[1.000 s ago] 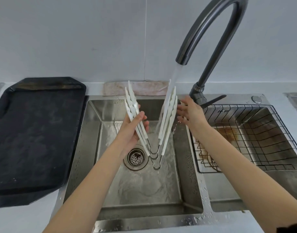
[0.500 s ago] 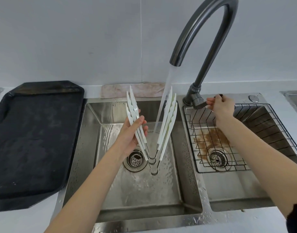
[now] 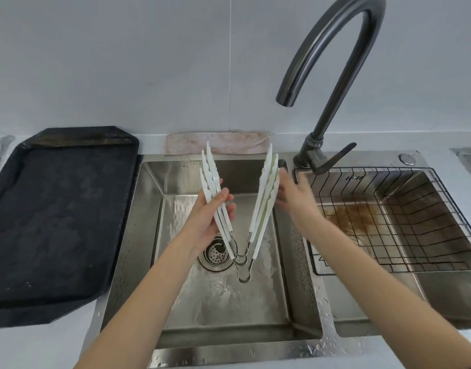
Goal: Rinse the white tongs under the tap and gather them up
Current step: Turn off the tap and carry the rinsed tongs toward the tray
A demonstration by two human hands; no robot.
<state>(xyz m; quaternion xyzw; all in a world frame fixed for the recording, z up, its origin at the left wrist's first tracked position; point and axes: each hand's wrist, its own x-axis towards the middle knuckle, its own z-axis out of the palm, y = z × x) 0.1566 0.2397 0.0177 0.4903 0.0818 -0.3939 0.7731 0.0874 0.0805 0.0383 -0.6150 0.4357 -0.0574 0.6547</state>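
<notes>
1. Pale grey wall ran behind a steel double sink (image 3: 149, 235) set in a light counter; I saw a black tray (image 3: 55, 222) to the left of it, a folded pinkish cloth (image 3: 218, 142) along the back edge, and a wire rack (image 3: 402, 222) sitting in the right basin.

2. From the head view, my left hand (image 3: 207, 222) was curled around the left arms of the white tongs (image 3: 239, 217), fingers wrapped over the front and thumb behind. Several tongs were bunched together and spread in a V, tips up, their metal hinge loops hanging just above the drain (image 3: 215, 253) of the left basin.

3. My right hand (image 3: 295, 198) was blurred, fingers spread and mostly open, right beside the right arms of the tongs. I could not tell whether it was touching them or just short; it had not closed on anything.

4. The dark gooseneck tap (image 3: 335, 62) arched over the divider, its spout above the right arms of the tongs, with no stream under it. Its lever (image 3: 333, 161) pointed out over the rack.

5. Against the frame half a second earlier: water had been running then and had stopped; my right hand had been on the lever and had come back across to the tongs; my left hand had kept the same grip in about the same place.
</notes>
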